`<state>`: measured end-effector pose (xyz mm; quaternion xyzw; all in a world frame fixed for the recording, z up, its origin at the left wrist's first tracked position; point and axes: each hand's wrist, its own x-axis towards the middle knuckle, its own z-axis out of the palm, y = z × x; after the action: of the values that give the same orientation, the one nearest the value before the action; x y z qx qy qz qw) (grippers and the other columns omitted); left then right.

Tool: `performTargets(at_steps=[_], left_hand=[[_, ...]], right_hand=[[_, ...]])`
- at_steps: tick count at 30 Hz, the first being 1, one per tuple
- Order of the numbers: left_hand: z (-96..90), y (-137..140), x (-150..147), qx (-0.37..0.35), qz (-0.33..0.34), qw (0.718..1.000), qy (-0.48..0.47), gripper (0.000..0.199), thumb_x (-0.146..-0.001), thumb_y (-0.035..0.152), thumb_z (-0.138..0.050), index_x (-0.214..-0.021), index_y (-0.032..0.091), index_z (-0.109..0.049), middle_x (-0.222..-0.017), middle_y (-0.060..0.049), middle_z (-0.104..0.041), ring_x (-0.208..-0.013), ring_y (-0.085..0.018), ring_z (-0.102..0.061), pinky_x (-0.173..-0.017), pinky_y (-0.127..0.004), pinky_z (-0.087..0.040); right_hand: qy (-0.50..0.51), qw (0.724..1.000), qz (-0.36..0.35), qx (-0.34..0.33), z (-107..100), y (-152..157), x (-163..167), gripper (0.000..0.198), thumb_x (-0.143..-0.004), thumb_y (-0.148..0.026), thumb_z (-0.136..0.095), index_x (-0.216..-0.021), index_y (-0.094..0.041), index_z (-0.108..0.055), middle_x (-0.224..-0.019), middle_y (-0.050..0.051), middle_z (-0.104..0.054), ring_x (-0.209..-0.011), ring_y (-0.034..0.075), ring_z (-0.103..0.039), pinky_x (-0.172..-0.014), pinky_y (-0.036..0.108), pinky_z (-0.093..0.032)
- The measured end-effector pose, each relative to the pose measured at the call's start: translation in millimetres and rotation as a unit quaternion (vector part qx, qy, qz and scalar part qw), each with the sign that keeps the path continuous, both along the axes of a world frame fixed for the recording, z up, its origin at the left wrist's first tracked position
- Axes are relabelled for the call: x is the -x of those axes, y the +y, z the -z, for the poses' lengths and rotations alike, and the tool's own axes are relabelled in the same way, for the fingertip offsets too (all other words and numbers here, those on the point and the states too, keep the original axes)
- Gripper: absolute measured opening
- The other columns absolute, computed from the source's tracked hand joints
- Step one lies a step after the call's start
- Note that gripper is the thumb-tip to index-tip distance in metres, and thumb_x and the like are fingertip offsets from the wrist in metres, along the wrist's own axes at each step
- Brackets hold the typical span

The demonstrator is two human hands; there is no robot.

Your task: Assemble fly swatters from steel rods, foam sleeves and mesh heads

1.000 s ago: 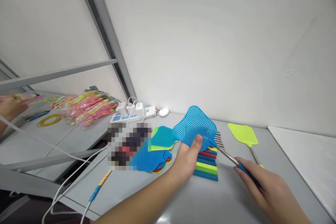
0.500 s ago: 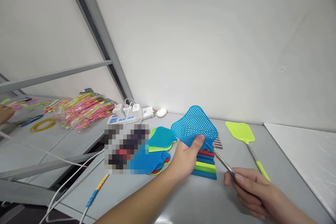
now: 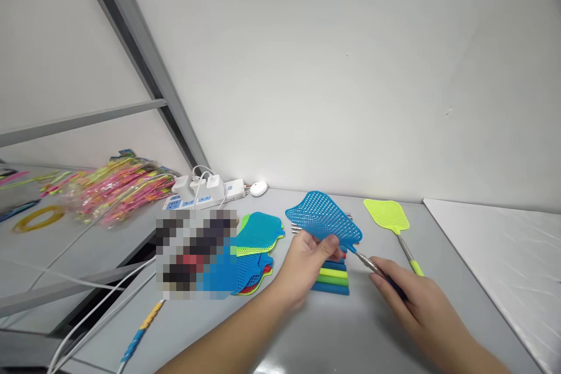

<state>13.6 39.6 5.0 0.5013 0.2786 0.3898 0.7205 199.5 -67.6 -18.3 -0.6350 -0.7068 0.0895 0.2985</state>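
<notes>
Grey tabletop (image 3: pixel 307 339) lies beneath 2 hands. Nearest, the right hand (image 3: pixel 425 310) is closed around the dark handle (image 3: pixel 397 287) of a blue swatter (image 3: pixel 326 222) held above the table; the left hand (image 3: pixel 307 260) pinches its mesh head (image 3: pixel 313 207) near the neck. Head, metal shaft (image 3: pixel 366 260) and handle look joined, though I cannot tell how firmly. Beyond lie coloured grips (image 3: pixel 333 280), partly hidden metal rods (image 3: pixel 297 227) and, leftward, loose heads (image 3: pixel 263 231), all apparently awaiting assembly. At right, 1 yellow-green swatter (image 3: pixel 388 214) looks complete. Behind everything stands a white wall (image 3: pixel 307 70).
</notes>
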Motion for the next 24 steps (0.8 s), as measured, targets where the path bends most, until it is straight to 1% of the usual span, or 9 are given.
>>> performTargets(at_steps=[2,5,7,9,12,15,18,22,24], left_hand=[[2.1,4,-1,0.018,-0.03,0.999,-0.034,0.037,-0.081,0.048,-0.069,-0.101,0.019,-0.056,-0.085,0.0,-0.06,-0.069,-0.011,-0.058,-0.07,-0.027,-0.047],[3.5,6,0,-0.022,-0.026,0.998,-0.052,0.054,-0.076,0.058,-0.069,-0.113,0.021,-0.054,-0.097,-0.003,-0.06,-0.074,-0.012,-0.057,-0.069,-0.026,-0.046],[5.6,4,-1,-0.058,0.006,0.998,-0.039,0.065,-0.066,0.065,-0.072,-0.109,0.018,-0.057,-0.096,-0.007,-0.062,-0.082,-0.017,-0.06,-0.073,-0.029,-0.047],[9.5,0,-3,-0.074,0.031,0.997,-0.015,0.068,-0.061,0.07,-0.072,-0.101,0.015,-0.061,-0.092,-0.009,-0.064,-0.083,-0.02,-0.061,-0.076,-0.031,-0.048],[16.8,-7,-8,-0.036,0.004,0.999,0.02,0.063,-0.074,0.073,-0.059,-0.096,0.013,-0.064,-0.086,-0.01,-0.067,-0.077,-0.019,-0.061,-0.077,-0.032,-0.048],[20.8,-10,-13,0.031,-0.042,0.998,0.027,0.055,-0.084,0.066,-0.052,-0.101,0.014,-0.064,-0.088,-0.01,-0.069,-0.075,-0.018,-0.062,-0.075,-0.032,-0.049],[19.6,-9,-15,0.039,-0.045,0.998,0.011,0.048,-0.085,0.059,-0.058,-0.1,0.014,-0.065,-0.094,-0.011,-0.069,-0.079,-0.018,-0.064,-0.076,-0.03,-0.05],[14.6,-7,-13,0.014,-0.023,1.0,0.002,0.042,-0.085,0.053,-0.061,-0.101,0.015,-0.067,-0.099,-0.011,-0.069,-0.085,-0.02,-0.065,-0.079,-0.032,-0.052],[11.5,-8,-10,0.006,-0.011,1.0,0.014,0.04,-0.087,0.051,-0.06,-0.104,0.016,-0.068,-0.104,-0.011,-0.07,-0.088,-0.02,-0.065,-0.081,-0.033,-0.052]], right_hand=[[-0.031,0.998,0.024,-0.048,0,1,-2,0.026,-0.098,-0.033,-0.043,-0.118,-0.025,-0.057,-0.093,0.003,-0.072,-0.067,0.016,-0.067,-0.059,0.025,-0.048],[-0.078,0.992,0.055,-0.086,-2,2,-5,0.032,-0.099,-0.031,-0.042,-0.128,-0.026,-0.055,-0.088,0.003,-0.069,-0.058,0.013,-0.06,-0.054,0.024,-0.044],[-0.116,0.987,0.065,-0.09,-2,2,-7,0.036,-0.099,-0.031,-0.041,-0.132,-0.026,-0.054,-0.08,0.002,-0.065,-0.056,0.013,-0.057,-0.052,0.024,-0.041],[-0.152,0.982,0.064,-0.092,-2,4,-9,0.037,-0.099,-0.031,-0.041,-0.132,-0.026,-0.055,-0.073,0.001,-0.06,-0.054,0.013,-0.056,-0.051,0.024,-0.039],[-0.19,0.976,0.057,-0.095,2,6,-12,0.036,-0.099,-0.03,-0.041,-0.131,-0.025,-0.057,-0.071,0.001,-0.058,-0.054,0.013,-0.055,-0.053,0.025,-0.039],[-0.198,0.975,0.046,-0.092,5,7,-11,0.036,-0.099,-0.03,-0.042,-0.129,-0.024,-0.059,-0.071,0.002,-0.06,-0.057,0.015,-0.058,-0.054,0.025,-0.039],[-0.158,0.985,0.031,-0.066,5,6,-7,0.036,-0.1,-0.03,-0.039,-0.129,-0.023,-0.059,-0.076,0.003,-0.065,-0.06,0.016,-0.061,-0.055,0.026,-0.042],[0.011,0.999,0.007,0.034,-8,5,0,0.035,-0.101,-0.035,-0.036,-0.125,-0.023,-0.06,-0.11,0.007,-0.07,-0.095,0.02,-0.067,-0.079,0.029,-0.05],[0.087,0.992,-0.011,0.088,-18,4,3,0.033,-0.1,-0.039,-0.038,-0.117,-0.024,-0.062,-0.113,0.006,-0.07,-0.102,0.02,-0.065,-0.085,0.03,-0.049]])
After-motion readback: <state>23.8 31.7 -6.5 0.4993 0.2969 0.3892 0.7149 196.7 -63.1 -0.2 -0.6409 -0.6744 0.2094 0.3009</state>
